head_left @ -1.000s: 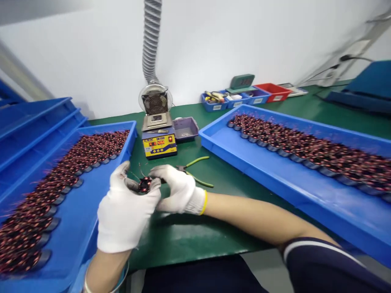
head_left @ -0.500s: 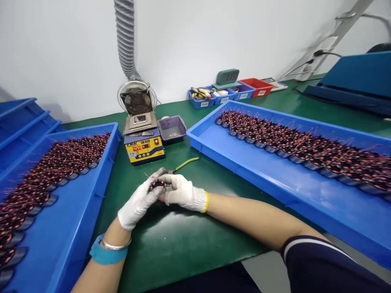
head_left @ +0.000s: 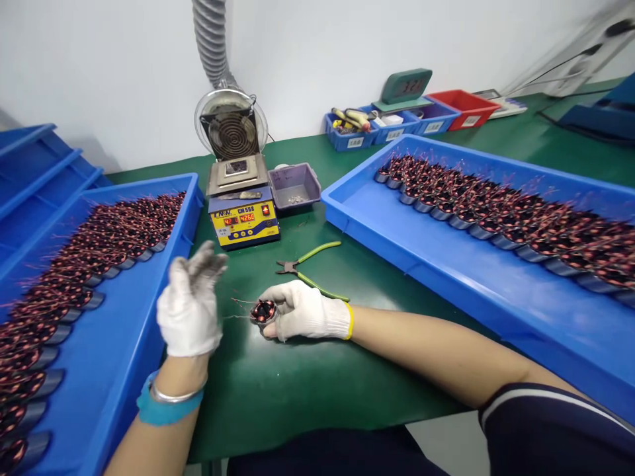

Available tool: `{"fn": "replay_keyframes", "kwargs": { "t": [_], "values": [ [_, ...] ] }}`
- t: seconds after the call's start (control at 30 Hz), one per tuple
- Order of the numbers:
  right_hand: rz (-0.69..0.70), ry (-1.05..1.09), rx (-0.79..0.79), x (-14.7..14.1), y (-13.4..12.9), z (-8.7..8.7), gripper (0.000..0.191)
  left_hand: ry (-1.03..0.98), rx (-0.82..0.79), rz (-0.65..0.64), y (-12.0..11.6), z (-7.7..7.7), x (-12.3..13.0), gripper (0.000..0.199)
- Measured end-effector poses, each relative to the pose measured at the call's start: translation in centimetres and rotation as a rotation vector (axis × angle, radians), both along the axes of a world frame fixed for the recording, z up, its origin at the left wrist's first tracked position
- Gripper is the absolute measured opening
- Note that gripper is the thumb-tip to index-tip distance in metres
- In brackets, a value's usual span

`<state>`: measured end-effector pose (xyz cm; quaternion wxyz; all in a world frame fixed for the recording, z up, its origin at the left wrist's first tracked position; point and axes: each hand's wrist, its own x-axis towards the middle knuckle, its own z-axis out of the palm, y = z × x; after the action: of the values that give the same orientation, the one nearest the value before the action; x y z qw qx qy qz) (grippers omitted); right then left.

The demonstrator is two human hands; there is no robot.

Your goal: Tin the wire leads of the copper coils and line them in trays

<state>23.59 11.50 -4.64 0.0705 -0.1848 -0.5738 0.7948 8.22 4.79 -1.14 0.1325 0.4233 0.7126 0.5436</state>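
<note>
My right hand [head_left: 307,311], in a white knitted glove, grips a small motor stator [head_left: 263,311] with copper windings inside a metal ring. Thin wire leads stick out of the stator to the left. My left hand [head_left: 191,301], also gloved, is raised off the stator beside the left tray's edge. Its fingers are stretched upward, slightly smeared by motion, and nothing shows in them. Green-handled cutting pliers [head_left: 299,266] lie with handles spread just behind my right hand.
Blue trays with rows of similar stators stand at left [head_left: 131,330] and right [head_left: 397,248]. Behind my hands are a yellow-and-blue solder pot [head_left: 247,225], a grey bin [head_left: 297,188], an exhaust hose [head_left: 211,43], small blue bins [head_left: 353,139], a red bin [head_left: 464,106] and a digital clock [head_left: 407,86].
My left hand has let go of the stator and moved left and up. My right hand keeps hold of it. The pliers now show fully, and the view has shifted.
</note>
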Motion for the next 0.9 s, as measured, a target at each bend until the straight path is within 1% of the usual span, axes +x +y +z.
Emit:
{"fn": "replay_keyframes", "kwargs": {
  "t": [0.07,0.1,0.13,0.17,0.23,0.27,0.3,0.33,0.4,0.43,0.47,0.53,0.57,0.63,0.67,0.7,0.73,0.77,0.8,0.83,0.87,0.9],
  "values": [
    [-0.022,-0.012,0.024,-0.1,-0.1,0.0,0.039,-0.02,0.14,0.06,-0.2,0.2,-0.5,0.058],
    [-0.039,-0.011,0.029,-0.1,-0.2,0.0,0.039,-0.003,0.188,0.039,-0.4,0.3,-0.6,0.055],
    [-0.059,-0.005,0.025,-0.2,-0.3,0.0,0.039,0.046,0.212,-0.023,-0.7,0.4,-0.7,0.052],
    [-0.079,0.003,0.016,-0.2,-0.4,0.0,0.039,0.122,0.207,-0.122,-1.0,0.6,-0.7,0.049],
    [-0.114,0.013,-0.016,-0.3,-0.5,0.0,0.039,0.322,0.141,-0.345,-1.7,0.8,-0.7,0.048],
    [-0.128,0.009,-0.023,-0.3,-0.5,0.1,0.039,0.423,0.104,-0.431,-1.9,0.9,-0.8,0.047],
    [-0.14,0.003,-0.018,-0.3,-0.4,0.1,0.04,0.517,0.065,-0.489,-2.0,1.0,-1.0,0.046],
    [-0.15,-0.006,0.003,-0.2,-0.3,0.1,0.04,0.595,0.019,-0.522,-2.0,1.0,-1.1,0.042],
    [-0.159,-0.022,0.082,-0.1,0.0,0.1,0.041,0.685,-0.075,-0.517,-2.0,0.8,-1.4,0.026],
    [-0.152,-0.029,0.132,-0.1,0.1,0.0,0.042,0.682,-0.125,-0.504,-1.9,0.7,-1.5,0.022],
    [-0.136,-0.033,0.18,0.0,0.3,-0.1,0.043,0.638,-0.171,-0.492,-1.9,0.6,-1.5,0.026],
    [-0.095,-0.026,0.243,0.1,0.4,-0.3,0.044,0.443,-0.197,-0.42,-2.0,0.4,-1.5,0.033],
    [-0.077,-0.015,0.256,0.1,0.4,-0.4,0.044,0.323,-0.169,-0.36,-2.0,0.4,-1.5,0.034],
    [-0.063,0.005,0.26,0.2,0.4,-0.5,0.042,0.127,-0.026,-0.188,-2.1,0.6,-1.7,0.033],
    [-0.068,0.007,0.259,0.2,0.3,-0.4,0.041,0.072,0.058,-0.096,-2.2,0.7,-1.9,0.034],
    [-0.079,0.004,0.258,0.2,0.3,-0.3,0.04,0.042,0.113,-0.041,-2.2,0.9,-2.2,0.037],
    [-0.094,-0.001,0.25,0.2,0.2,-0.2,0.04,0.024,0.123,-0.049,-2.2,1.0,-2.4,0.04],
    [-0.111,-0.006,0.234,0.1,0.2,-0.1,0.04,0.009,0.086,-0.115,-2.2,1.1,-2.6,0.042],
    [-0.129,-0.011,0.213,0.1,0.1,0.1,0.041,-0.002,-0.005,-0.229,-2.3,1.1,-2.8,0.044],
    [-0.148,-0.014,0.194,0.1,0.1,0.2,0.041,-0.004,-0.142,-0.374,-2.3,1.2,-2.8,0.045],
    [-0.163,-0.017,0.18,0.0,0.1,0.2,0.042,-0.004,-0.289,-0.507,-2.3,1.2,-2.7,0.043],
    [-0.175,-0.022,0.179,0.0,0.1,0.3,0.042,-0.014,-0.416,-0.603,-2.3,1.1,-2.6,0.038]
  ]
}}
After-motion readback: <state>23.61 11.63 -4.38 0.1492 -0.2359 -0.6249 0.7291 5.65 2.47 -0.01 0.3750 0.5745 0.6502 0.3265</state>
